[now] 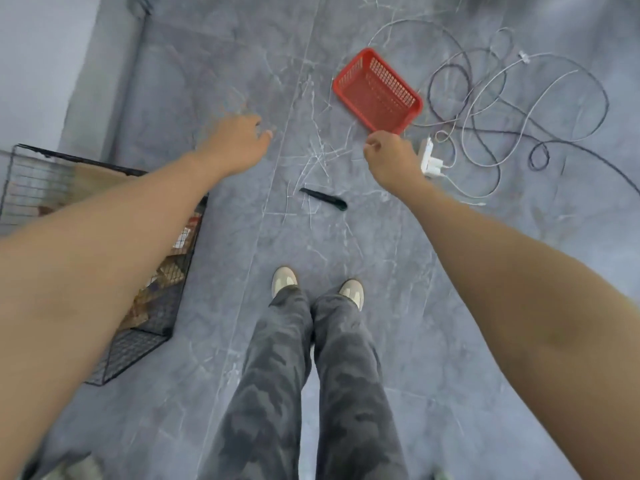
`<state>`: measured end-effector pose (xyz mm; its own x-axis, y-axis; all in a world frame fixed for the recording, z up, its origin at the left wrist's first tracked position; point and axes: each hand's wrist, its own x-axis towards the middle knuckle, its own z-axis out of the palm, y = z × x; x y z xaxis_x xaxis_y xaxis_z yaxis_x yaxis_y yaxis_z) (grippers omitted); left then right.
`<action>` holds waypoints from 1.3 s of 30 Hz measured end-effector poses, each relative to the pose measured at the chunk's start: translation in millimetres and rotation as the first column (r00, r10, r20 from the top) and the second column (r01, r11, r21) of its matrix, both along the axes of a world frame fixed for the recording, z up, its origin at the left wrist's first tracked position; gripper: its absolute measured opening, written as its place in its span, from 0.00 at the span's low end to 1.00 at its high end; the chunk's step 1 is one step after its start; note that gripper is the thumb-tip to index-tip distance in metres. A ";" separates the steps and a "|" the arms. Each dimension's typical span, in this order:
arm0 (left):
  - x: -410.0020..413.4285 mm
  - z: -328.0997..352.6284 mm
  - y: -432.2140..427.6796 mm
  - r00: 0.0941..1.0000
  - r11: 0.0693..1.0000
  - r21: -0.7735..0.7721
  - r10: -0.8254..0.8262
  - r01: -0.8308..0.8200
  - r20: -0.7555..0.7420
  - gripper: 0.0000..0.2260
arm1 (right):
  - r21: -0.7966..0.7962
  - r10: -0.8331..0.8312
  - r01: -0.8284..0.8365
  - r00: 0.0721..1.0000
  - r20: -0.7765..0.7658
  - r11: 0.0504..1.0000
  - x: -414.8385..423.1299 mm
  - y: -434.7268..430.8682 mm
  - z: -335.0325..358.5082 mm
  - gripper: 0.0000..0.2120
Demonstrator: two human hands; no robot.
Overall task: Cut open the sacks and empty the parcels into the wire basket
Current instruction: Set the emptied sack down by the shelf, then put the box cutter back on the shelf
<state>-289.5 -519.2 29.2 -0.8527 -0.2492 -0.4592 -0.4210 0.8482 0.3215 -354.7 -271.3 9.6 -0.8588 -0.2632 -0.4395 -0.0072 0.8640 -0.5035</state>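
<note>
The left hand (237,143) hung spread and empty; the right hand (391,152) was curled into an empty fist. The knife (323,199) lay between them, the basket (104,334) of parcels (166,271) at eight o'clock.

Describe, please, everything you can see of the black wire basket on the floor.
The black wire basket stands on the grey marble-look floor to the person's left, near the pale wall. It is a rectangular cage of thin dark metal mesh with an open top. Brown cardboard parcels fill it, some with white and red labels. The left forearm crosses in front and hides much of it; whether it touches the rim cannot be told. Neither hand touches the basket.
</note>
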 end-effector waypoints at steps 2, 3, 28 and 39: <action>3.7 -51.7 -6.5 1.000 1.000 -0.002 0.007 -0.007 0.008 0.18 | 0.009 0.013 -0.014 0.999 0.029 1.000 1.4 -3.3 -50.3 0.16; 6.2 -78.4 -9.5 1.000 1.000 0.001 0.015 -0.015 0.021 0.18 | 0.013 0.021 -0.022 0.999 0.041 1.000 2.3 -4.6 -75.6 0.16; -3.5 -469.8 -39.5 0.996 0.994 -0.073 0.078 -0.080 -0.039 0.18 | 0.239 0.465 -0.451 0.885 -0.005 0.860 14.3 -30.6 -488.6 0.17; -2.0 -397.0 -30.3 0.991 0.995 -0.030 0.093 -0.096 -0.099 0.22 | 0.162 0.330 -0.313 0.940 -0.090 0.936 -0.6 -25.3 -403.8 0.11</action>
<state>-291.5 -549.5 -367.8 -0.8646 -0.3453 -0.3650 -0.4681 0.8175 0.3356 -355.3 -296.6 -394.2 -0.7851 -0.4757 -0.3967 -0.3469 0.8683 -0.3546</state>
